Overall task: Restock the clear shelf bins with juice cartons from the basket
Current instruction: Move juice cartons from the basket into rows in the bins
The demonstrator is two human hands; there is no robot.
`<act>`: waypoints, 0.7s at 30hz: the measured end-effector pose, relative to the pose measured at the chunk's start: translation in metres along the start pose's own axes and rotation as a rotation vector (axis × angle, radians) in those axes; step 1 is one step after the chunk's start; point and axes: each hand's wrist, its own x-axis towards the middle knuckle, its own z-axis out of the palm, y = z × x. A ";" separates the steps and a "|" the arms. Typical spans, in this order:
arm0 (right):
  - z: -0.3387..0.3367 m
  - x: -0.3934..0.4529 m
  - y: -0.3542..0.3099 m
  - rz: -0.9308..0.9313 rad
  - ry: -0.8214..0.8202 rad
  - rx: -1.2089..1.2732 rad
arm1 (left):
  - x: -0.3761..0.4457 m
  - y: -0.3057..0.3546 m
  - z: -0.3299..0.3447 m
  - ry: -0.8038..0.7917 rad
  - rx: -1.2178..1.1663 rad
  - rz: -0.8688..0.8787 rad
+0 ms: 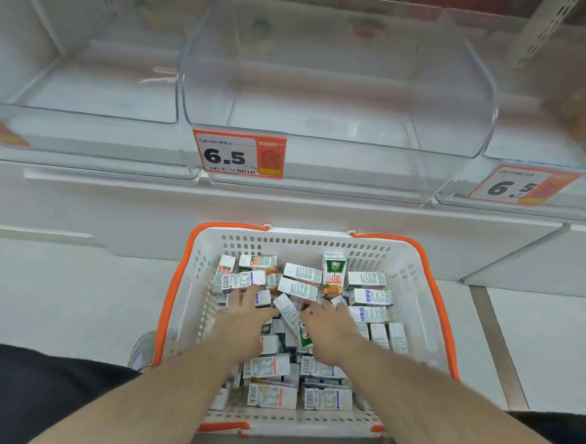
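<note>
Hands lie spread on the juice cartons (297,288) in the basket (412,279): left hand (245,315) and right hand (328,326) grip nothing; each should pinch 1 carton squarely before lifting to the clear bin (335,100)

Middle price tag (239,154): orange and white card at about 11 o'clock from frame centre, printed "6.5" in black, with a barcode strip along its lower edge and a yellow patch on its orange right part.
Right price tag (521,187): same kind of card at 3 o'clock, tilted, also reading "6.5"; small print too blurred to read.
Left price tag (4,132): only an orange corner shows at the 9 o'clock edge.
Slotted upright (546,31): pale perforated shelf post at 1 o'clock, leaning in the wide-angle view.
Floor (66,300): pale tiles at 8 o'clock.
Floor strip (499,348): grey metallic band running diagonally at 4 o'clock.
Dark clothing (39,399): black fabric at 7 o'clock.
</note>
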 end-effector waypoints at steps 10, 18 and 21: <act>-0.079 -0.027 0.031 0.142 0.040 1.034 | -0.006 -0.007 -0.057 0.018 -0.401 -0.025; -0.153 -0.083 0.038 0.071 0.176 1.509 | -0.032 -0.014 -0.178 -0.110 -1.228 0.015; -0.172 -0.104 0.038 0.012 0.240 1.675 | -0.051 -0.008 -0.214 -0.160 -1.533 0.073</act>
